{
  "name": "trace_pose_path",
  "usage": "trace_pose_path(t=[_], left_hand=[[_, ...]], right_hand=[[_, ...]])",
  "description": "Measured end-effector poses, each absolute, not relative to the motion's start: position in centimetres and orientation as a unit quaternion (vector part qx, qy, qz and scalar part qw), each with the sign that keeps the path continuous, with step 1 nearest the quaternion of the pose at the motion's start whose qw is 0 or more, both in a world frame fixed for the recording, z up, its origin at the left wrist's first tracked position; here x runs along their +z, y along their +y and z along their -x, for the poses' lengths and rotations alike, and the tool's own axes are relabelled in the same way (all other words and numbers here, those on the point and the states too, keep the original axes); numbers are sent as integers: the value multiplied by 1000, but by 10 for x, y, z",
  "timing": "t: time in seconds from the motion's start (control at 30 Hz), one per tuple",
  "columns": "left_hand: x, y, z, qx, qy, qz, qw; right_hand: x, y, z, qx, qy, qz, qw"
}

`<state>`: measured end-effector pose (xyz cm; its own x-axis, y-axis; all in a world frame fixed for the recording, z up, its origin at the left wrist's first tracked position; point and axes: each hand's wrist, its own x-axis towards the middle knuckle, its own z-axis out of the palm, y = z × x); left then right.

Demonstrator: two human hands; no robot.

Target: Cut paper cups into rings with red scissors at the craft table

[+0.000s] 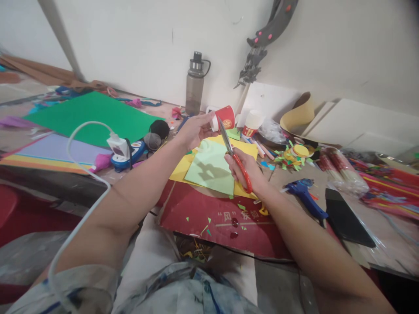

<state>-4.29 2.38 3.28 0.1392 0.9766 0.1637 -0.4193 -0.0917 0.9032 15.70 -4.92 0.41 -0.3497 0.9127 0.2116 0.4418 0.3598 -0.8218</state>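
Observation:
My left hand (195, 131) is closed on a red and white paper cup (226, 117), which lies tilted on its side in the air above the table. In my right hand (245, 168) is a pair of scissors (242, 169) with red handles. Their blades point up and away from me, and the tips are at the cup's side; I cannot tell whether they cut into it. Below both hands lies a light green sheet of paper (209, 170) on a yellow sheet (180, 171). Shadows of the hands fall on the green sheet.
A water bottle (195, 85) stands at the wall, with a second paper cup (252, 124) to its right. A blue glue gun (306, 198) and a dark phone (348, 218) lie at right. Left are a large green sheet (98, 117) and a blue power strip (126, 159) with a white cable.

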Motion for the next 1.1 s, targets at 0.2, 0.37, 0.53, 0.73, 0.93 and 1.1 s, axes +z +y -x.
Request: trace_pose_path(t=[0.2,0.37,0.53,0.73,0.93,1.1], left_hand=[[32,24,42,581,307,-435,616],[31,23,41,587,307,-460,592],[30,25,41,594,305,-459,586],[33,25,43,585,302,-440,610],[31,24,43,589,301,-461,592],[31,23,42,601,299,-459,581]], right_hand=[[2,-47,-157,335,-756,444,345],[-2,-44,-159,321,-751,461,347],[2,-45,-160,327,-750,459,346],[6,-47,-160,348,-763,426,340],[9,-48,-160,340,-764,436,334],[11,-46,-163,326,-761,453,331]])
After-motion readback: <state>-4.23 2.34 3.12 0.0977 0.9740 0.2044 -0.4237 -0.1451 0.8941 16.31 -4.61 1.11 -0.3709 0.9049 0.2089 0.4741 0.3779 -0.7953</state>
